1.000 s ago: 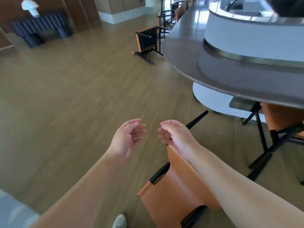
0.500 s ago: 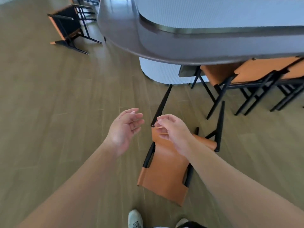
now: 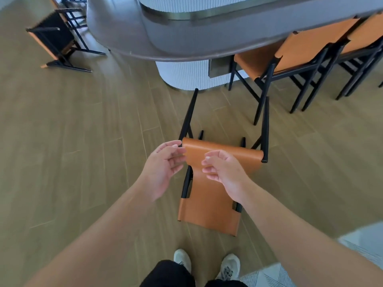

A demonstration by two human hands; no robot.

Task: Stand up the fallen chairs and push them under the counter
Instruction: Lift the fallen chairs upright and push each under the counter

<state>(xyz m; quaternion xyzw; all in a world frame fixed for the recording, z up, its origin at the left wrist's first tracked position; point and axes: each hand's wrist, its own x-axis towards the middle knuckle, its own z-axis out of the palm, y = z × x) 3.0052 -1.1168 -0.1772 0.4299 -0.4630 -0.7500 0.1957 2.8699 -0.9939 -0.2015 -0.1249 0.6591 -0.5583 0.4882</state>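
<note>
The nearest fallen chair [image 3: 209, 195] lies on its back on the floor [image 3: 83, 141], at 12 o'clock from the shoes [image 3: 207, 264], legs toward the desk [image 3: 186, 38]. Left grip [image 3: 163, 166] and right grip [image 3: 223, 170] hover above it, fingers loosely spread, holding nothing. A second fallen chair [image 3: 56, 40] lies at 10 o'clock.

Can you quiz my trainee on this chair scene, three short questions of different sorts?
1. True or false: the nearest fallen chair lies on its back in front of the person's feet.
2. Multiple choice: the left hand and right hand are A) gripping the chair, B) hovering open above it, C) resting on the counter.
3. How many fallen chairs show, counting the far fallen chair?

Key: 1 true; 2 B; 3 two.
</note>
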